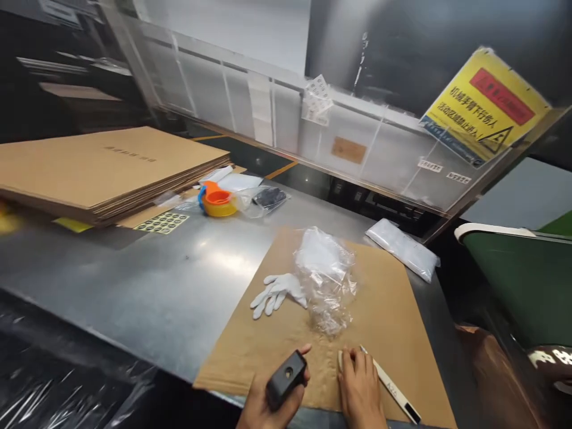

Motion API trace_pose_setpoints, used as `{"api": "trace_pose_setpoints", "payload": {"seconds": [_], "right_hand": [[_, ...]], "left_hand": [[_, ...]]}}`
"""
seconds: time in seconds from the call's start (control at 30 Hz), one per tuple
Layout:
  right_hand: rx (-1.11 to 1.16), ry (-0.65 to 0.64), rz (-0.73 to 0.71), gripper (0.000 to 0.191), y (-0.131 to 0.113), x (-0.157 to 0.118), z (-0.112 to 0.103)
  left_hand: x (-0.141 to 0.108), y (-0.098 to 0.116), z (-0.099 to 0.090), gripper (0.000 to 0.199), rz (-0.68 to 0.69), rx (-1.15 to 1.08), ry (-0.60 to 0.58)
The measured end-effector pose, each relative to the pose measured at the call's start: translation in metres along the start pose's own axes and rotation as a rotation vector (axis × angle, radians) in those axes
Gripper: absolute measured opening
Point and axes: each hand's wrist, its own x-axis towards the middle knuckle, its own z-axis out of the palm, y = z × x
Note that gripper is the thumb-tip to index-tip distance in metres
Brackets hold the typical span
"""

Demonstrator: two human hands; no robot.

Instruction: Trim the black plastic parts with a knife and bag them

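Note:
In the head view my left hand (268, 399) is wrapped round a small black block-shaped object (286, 379) with a round hole in its face. My right hand (361, 384) rests on the cardboard sheet (379, 298) with its fingers curled down. A small pale edge shows beside its thumb; what it holds there is mostly hidden. Close along its right side lies a slim white stick with a black end (395, 393) and handwriting on it. Ahead of both hands are a crumpled clear plastic bag (326, 280) and a white glove (277, 293).
A stack of flat cardboard (111, 167) stands on the metal table (179, 280) at left. Near it are an orange-and-yellow tape dispenser (217, 201) and a sticker sheet (161, 223). A white packet (402, 249) lies at right, beside a green conveyor belt (522, 280).

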Motion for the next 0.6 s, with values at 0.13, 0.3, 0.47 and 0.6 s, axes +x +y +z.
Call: {"api": "trace_pose_setpoints", "payload": {"seconds": [0.13,0.3,0.47,0.6], "right_hand": [[0.029,-0.046,-0.025,0.036,-0.004,-0.009,0.001],[0.344,-0.076,-0.215,0.039,-0.025,0.001,-0.055],[0.608,0.072,-0.490,0.046,-0.083,0.032,-0.126],[0.638,0.087,-0.611,0.045,-0.105,0.043,-0.145]], "left_hand": [[-0.005,-0.010,-0.017,0.036,0.090,0.078,-0.013],[-0.003,-0.026,-0.042,0.039,0.354,0.385,-0.234],[-0.005,-0.016,-0.040,0.038,0.503,0.528,-0.463],[-0.014,-0.002,-0.035,0.005,0.477,0.536,-0.558]]}}
